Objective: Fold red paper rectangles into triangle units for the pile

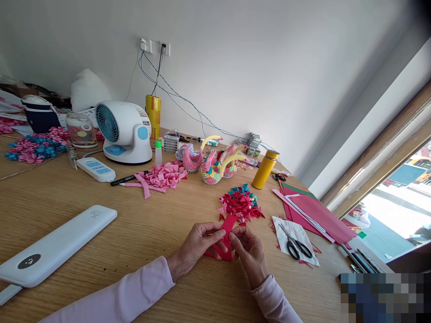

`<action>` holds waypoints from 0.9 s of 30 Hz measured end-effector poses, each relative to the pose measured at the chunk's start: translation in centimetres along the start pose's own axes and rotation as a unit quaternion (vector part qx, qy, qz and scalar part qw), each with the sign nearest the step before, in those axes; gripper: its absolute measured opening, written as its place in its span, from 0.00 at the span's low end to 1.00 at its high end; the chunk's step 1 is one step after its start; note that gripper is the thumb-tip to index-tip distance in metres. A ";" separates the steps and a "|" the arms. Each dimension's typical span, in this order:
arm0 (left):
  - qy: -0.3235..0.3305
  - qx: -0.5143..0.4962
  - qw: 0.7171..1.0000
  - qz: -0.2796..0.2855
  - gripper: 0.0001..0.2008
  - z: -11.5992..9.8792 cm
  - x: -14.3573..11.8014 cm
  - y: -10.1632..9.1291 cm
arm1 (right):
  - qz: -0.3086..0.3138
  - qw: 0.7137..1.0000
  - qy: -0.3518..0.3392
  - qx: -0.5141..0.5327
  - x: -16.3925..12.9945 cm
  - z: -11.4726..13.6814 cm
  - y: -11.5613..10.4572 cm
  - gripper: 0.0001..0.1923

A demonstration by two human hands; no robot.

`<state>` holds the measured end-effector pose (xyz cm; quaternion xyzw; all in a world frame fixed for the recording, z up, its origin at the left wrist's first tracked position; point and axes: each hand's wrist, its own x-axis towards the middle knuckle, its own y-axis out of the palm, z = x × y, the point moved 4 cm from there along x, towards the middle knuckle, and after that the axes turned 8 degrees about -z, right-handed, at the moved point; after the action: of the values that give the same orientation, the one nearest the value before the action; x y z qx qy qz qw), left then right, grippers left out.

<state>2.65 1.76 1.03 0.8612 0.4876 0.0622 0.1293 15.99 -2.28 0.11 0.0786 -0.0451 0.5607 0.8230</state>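
My left hand (197,246) and my right hand (248,252) meet over the wooden table (134,237), both pinching a small red paper piece (227,237) between fingertips. The paper stands partly folded, its top edge sticking up between the thumbs. Just beyond it lies a pile of folded red and teal paper triangles (240,204). Both arms wear pale pink sleeves.
Black scissors (296,246) lie on a white scrap to the right, beside red paper sheets (316,213). Paper swans (218,163), a yellow flask (265,169), pink folded pieces (163,176), a fan (123,131) and a white flat device (55,246) stand around.
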 end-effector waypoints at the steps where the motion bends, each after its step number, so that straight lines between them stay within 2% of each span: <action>1: 0.007 0.009 1.000 0.006 0.18 0.0 0.0 0.0 | 0.002 1.000 0.002 0.003 0.0 0.0 0.0 0.17; 7: 0.041 0.077 0.996 0.028 0.17 0.3 0.3 -0.1 | -0.012 1.000 0.016 0.023 0.4 -0.3 -0.7 0.18; 14: 0.071 0.129 0.988 0.039 0.16 0.4 0.3 -0.2 | 0.009 0.998 -0.003 0.055 0.4 -0.4 -0.7 0.12; 18: 0.064 0.134 0.988 0.032 0.16 0.4 0.2 -0.2 | 0.029 0.998 -0.032 0.041 0.3 -0.2 -0.6 0.09; 24: 0.067 0.137 0.988 0.011 0.16 0.2 0.3 -0.3 | 0.069 0.990 -0.122 -0.011 0.0 0.7 -0.7 0.03; 27: 0.076 0.132 0.988 0.004 0.16 0.4 0.5 -0.5 | 0.089 0.986 -0.134 -0.037 -0.1 0.8 -0.6 0.04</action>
<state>2.55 2.40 0.51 0.8654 0.4965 0.0634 -0.0230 16.54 -2.73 0.79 0.1181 -0.1826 0.6140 0.7587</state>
